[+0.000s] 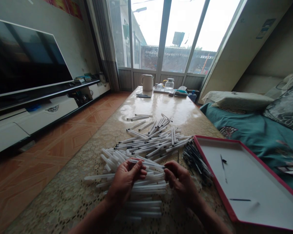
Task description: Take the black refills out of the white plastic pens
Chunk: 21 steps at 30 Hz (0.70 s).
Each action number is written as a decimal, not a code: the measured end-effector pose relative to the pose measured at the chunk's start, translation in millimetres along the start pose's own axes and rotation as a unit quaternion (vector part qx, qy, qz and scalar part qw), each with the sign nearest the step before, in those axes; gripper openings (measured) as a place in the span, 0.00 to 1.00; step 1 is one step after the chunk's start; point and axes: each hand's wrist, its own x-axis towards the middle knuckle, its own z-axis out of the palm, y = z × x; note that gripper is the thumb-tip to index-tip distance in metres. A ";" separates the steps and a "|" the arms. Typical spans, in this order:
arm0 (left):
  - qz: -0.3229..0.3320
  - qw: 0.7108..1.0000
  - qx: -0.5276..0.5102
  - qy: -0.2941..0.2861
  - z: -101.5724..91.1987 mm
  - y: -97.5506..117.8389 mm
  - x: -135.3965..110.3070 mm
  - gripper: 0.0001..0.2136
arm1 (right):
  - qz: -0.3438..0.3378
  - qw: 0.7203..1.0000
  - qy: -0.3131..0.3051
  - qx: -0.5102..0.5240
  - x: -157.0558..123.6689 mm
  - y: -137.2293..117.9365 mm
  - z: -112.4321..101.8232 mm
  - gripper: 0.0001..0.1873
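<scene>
Between my two hands runs a white pen barrel (153, 163), lying almost level above the pile. My left hand (127, 175) pinches its left end between thumb and fingers. At the other end, the fingertips of my right hand (180, 180) close around the tip, partly hiding it. Beneath and in front of my hands lie many translucent white tubes (146, 204), laid roughly side by side. Further back, white pens with dark tips (158, 143) are heaped loosely. A bundle of thin dark sticks (197, 162) rests right of my right hand.
At the right stands a shallow red-rimmed box (258, 175) with a few dark pieces inside. On the table's far end are a beige jug (147, 82), a glass teapot (169, 84) and a tissue pack (181, 92). A teal-covered sofa (246, 125) borders the right side.
</scene>
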 end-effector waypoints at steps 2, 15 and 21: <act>0.005 1.000 0.001 -0.001 0.1 0.2 -0.2 0.18 | 0.005 1.000 -0.003 0.002 0.0 -1.0 -0.4 0.13; 0.004 1.000 0.011 -0.009 0.7 0.4 0.0 0.17 | -0.009 0.999 -0.001 -0.043 1.3 0.4 -1.1 0.16; 0.005 1.000 0.011 -0.004 2.0 2.1 -0.4 0.17 | -0.024 0.998 0.003 -0.050 0.4 0.7 -1.9 0.13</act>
